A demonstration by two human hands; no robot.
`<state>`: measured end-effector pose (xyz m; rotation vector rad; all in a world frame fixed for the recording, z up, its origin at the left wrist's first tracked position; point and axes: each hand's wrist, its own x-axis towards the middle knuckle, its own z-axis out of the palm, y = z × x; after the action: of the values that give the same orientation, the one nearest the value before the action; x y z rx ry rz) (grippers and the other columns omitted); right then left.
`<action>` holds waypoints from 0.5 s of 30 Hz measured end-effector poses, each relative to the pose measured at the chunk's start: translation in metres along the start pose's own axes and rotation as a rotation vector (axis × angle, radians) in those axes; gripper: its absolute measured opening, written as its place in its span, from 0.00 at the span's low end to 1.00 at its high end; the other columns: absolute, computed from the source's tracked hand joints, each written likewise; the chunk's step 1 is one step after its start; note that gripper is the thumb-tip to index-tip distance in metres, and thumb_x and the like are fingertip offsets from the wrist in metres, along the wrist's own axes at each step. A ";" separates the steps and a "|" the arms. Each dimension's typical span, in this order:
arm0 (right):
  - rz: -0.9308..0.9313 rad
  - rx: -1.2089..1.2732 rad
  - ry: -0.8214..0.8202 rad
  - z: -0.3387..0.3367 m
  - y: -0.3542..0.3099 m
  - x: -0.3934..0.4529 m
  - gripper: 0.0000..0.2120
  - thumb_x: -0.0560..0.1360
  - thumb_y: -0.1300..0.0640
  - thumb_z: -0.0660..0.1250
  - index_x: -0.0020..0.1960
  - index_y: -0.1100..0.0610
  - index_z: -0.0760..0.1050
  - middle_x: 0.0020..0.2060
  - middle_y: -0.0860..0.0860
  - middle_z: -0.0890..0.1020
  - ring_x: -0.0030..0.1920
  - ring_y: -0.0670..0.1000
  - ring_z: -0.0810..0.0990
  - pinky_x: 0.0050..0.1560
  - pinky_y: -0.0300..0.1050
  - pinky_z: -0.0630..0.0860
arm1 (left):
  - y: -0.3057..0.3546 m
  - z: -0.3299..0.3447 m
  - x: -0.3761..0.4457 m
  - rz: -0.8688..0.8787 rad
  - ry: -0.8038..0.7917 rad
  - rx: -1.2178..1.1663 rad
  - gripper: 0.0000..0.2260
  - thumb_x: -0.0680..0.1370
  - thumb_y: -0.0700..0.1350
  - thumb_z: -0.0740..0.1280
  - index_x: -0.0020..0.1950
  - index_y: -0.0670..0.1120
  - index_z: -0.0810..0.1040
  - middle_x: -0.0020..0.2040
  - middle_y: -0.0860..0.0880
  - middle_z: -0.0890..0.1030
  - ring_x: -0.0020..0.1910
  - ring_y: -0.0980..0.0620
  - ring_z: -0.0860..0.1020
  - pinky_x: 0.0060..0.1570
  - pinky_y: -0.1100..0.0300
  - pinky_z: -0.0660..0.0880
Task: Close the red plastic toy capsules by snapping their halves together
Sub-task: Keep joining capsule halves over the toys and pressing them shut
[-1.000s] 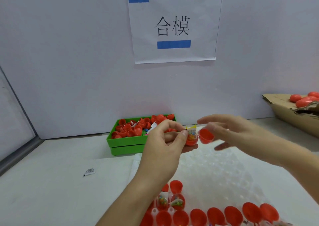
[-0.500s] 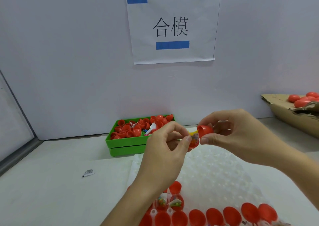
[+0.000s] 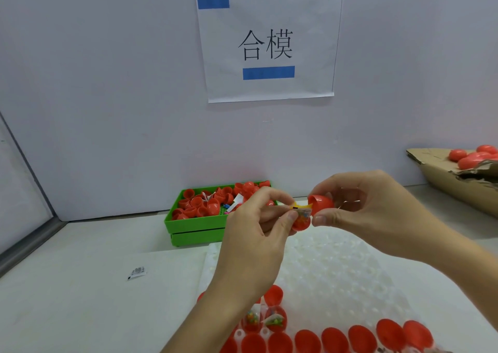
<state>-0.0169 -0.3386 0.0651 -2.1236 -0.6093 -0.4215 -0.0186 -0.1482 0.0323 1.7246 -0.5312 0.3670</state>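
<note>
Since the earlier frames, both hands are sitting closer together, the cap half now meeting the filled half where a gap was showing a second ago. Listing left to right: small printed sachet, text too small to read, lying on the white table; green tray holding loose red halves and paper slips, standing against the wall; paper sign reading "合模" hanging above it, with two blue tape strips. Left hand is pinching the filled half between curled fingers and thumb, a yellow-edged toy packet sticking out of it. Right hand is gripping the cap half with thumb and curled fingers, tilting it over the packet, so the seam is staying unclosed. White bubble sheet is lying beneath the hands, with a row of red halves along its near edge. Cardboard box is holding closed capsules at far right.
</note>
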 end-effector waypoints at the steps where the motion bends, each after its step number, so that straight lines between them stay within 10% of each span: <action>1: 0.000 0.000 0.000 0.000 0.000 0.000 0.19 0.59 0.34 0.73 0.44 0.43 0.82 0.39 0.42 0.85 0.40 0.46 0.85 0.46 0.45 0.82 | 0.000 0.000 0.000 0.001 -0.006 -0.003 0.03 0.79 0.40 0.69 0.49 0.48 0.78 0.41 0.50 0.86 0.44 0.54 0.85 0.48 0.55 0.83; 15: -0.001 0.102 -0.042 0.005 -0.007 -0.003 0.19 0.58 0.39 0.77 0.48 0.42 0.81 0.38 0.45 0.86 0.38 0.49 0.86 0.45 0.51 0.83 | 0.006 -0.002 -0.001 0.004 -0.017 0.036 0.03 0.77 0.41 0.72 0.44 0.48 0.81 0.39 0.51 0.86 0.40 0.54 0.85 0.46 0.55 0.82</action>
<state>-0.0223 -0.3318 0.0654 -2.0390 -0.6421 -0.3403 -0.0227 -0.1469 0.0371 1.7631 -0.5434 0.3668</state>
